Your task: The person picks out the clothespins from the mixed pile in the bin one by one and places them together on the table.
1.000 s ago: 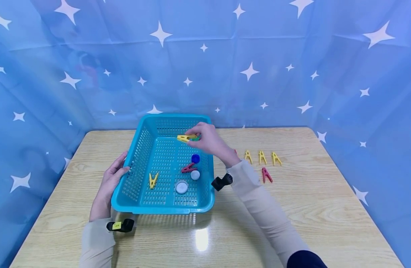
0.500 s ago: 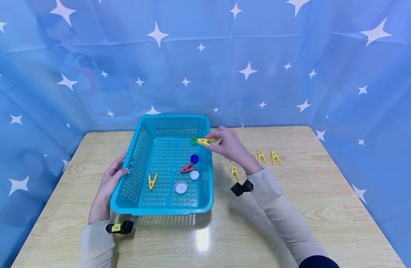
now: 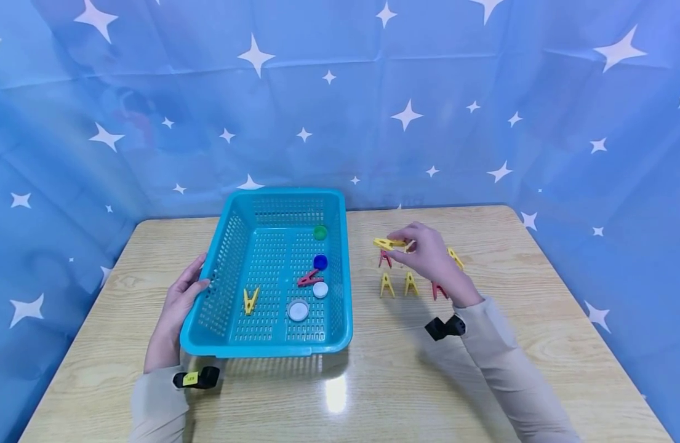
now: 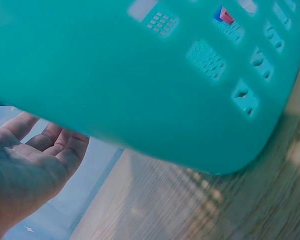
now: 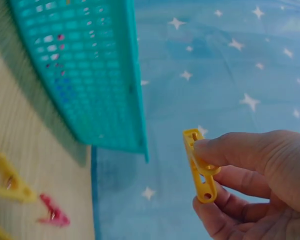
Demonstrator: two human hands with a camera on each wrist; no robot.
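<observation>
My left hand (image 3: 179,304) grips the left side of a turquoise perforated basket (image 3: 348,307); in the left wrist view its fingers (image 4: 70,145) are partly hidden behind the rim. My right hand (image 3: 425,252) pinches a yellow clothespin (image 3: 385,243) in the air, right of the basket and above the table. The right wrist view shows this clothespin (image 5: 205,187) between thumb and fingers. Inside the basket lie a yellow clothespin (image 3: 250,301), a red clothespin (image 3: 309,279), a green cap (image 3: 320,232), a blue cap (image 3: 320,262), a white cap (image 3: 320,290) and a larger whitish lid (image 3: 298,311).
Below my right hand, yellow clothespins (image 3: 386,285) and red clothespins (image 3: 385,258) stand in rough rows on the wooden table (image 3: 384,381). Some are partly hidden by the hand. A blue curtain (image 3: 295,92) with white stars hangs behind the table.
My right hand has moved right, out of the basket, still pinching the yellow clothespin. The green cap, first partly behind that hand, now shows fully. The left hand stays on the basket.
</observation>
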